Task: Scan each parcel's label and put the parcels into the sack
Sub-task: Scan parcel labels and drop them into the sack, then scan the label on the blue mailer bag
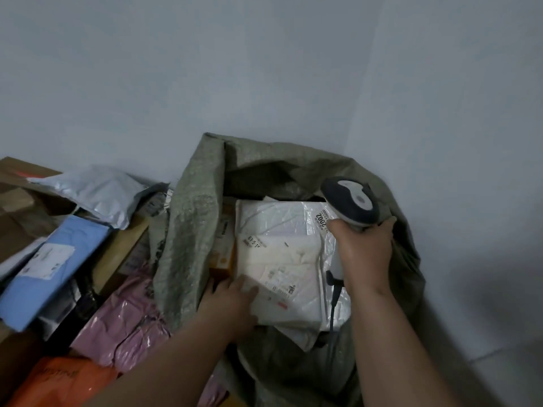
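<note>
Head view: I see the left hand (232, 298) down inside the mouth of the green woven sack (188, 230), fingers laid on the lower-left edge of a white parcel (282, 259) lying label-up on top of other parcels in there; can't tell whether it grips or just rests. Right hand (364, 254) is wrapped round the handle of the scanner (349, 202) over the sack's right side (head aimed away from me). Left of the sack: blue parcel (44, 268), pink mailer (126, 324), grey mailer (97, 192).
</note>
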